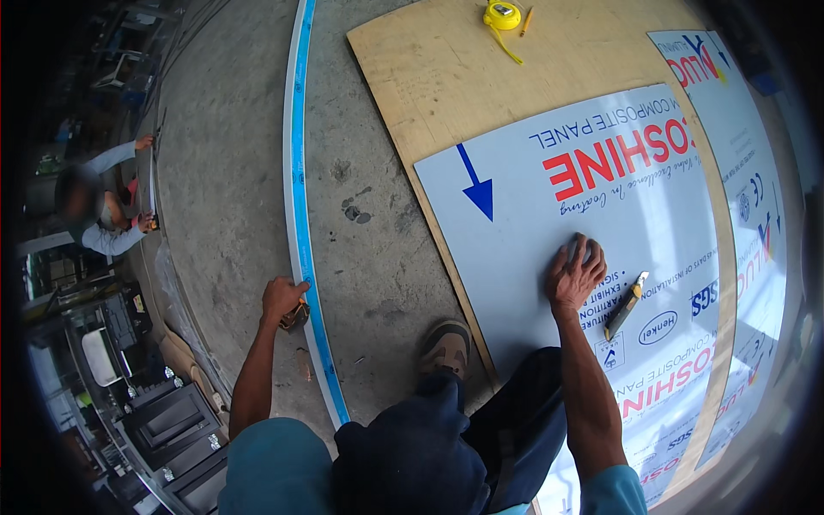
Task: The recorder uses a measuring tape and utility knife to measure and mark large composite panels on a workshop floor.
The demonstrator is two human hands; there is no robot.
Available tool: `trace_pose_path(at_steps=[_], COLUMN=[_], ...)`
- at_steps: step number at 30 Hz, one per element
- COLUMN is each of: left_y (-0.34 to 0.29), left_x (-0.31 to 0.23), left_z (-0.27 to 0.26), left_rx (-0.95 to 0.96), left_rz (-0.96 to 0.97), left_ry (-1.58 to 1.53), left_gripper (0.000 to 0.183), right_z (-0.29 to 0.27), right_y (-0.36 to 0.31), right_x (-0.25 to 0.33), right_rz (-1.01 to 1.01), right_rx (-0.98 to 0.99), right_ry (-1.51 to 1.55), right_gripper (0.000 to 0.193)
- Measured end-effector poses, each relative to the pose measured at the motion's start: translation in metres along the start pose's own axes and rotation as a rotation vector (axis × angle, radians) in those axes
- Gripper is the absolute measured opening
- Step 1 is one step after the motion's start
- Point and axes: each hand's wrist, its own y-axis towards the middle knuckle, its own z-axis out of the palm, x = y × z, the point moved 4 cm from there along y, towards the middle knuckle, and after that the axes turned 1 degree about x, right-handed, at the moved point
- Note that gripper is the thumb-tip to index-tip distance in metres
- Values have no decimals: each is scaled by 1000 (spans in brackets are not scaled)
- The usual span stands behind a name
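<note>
Black panelled cabinets [167, 425] crowd the far left, and above them I see a co-worker [107, 242] in light grey sleeves with both arms stretched out. Then comes grey concrete floor [223, 129], with one long strip [299, 172], blue down its middle and pale along its edges, running from top to bottom. Crouched over it, the person has the left hand [284, 299] at the strip's near edge, fingers curled and one digit touching it; whether they clasp it, I can't tell from here. Right of that, a brown shoe [446, 348] stands beside a plywood board [412, 69]. On the board lie a yellow tape measure [501, 15], an orange pencil [527, 21] just beside it, and a glossy pale panel [506, 266] printed in red and blue. The right hand [577, 273] rests loosely on that panel, fingers bent, unclenched. Just right of it lies a yellow-and-grey utility knife [625, 307], and farther right a second printed panel [745, 146].
</note>
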Motion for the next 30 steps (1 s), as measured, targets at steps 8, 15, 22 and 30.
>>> trace_pose_path(at_steps=[8,15,22,30], left_y=[-65,-54,-27,59], left_x=[-145,-296,-271,-266], left_z=[29,75,64,-36], left_rx=[-4,211,687,175], left_rz=[78,121,394,660], left_ry=[-1182,-1720,-1223,-686], left_gripper=[37,32,40,22], right_z=[-34,-59,-62,-82], right_y=[-21,-60,-58,-44], right_x=[68,127,113,102], right_rz=[-38,224,-90,-62], right_rx=[365,821,723,649], right_ry=[441,1116,800,598], right_gripper=[62,82,72,66])
